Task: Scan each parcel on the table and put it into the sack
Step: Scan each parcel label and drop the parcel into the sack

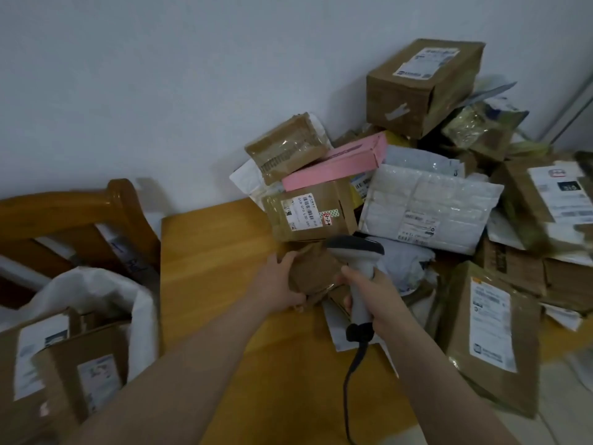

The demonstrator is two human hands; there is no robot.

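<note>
Hands (pixel 281 285) (pixel 380 293) on crumpled brown parcel (pixel 313 271), scanner (pixel 361 252)

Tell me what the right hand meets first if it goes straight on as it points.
Probably the brown cardboard box with a white label, beyond the grey plastic scanner in the right hand; depth unclear.

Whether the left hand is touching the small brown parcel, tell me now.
Touching. The head view shows the left hand gripping the small brown parcel, thumb and fingers wrapped around its left edge, no gap.
</note>
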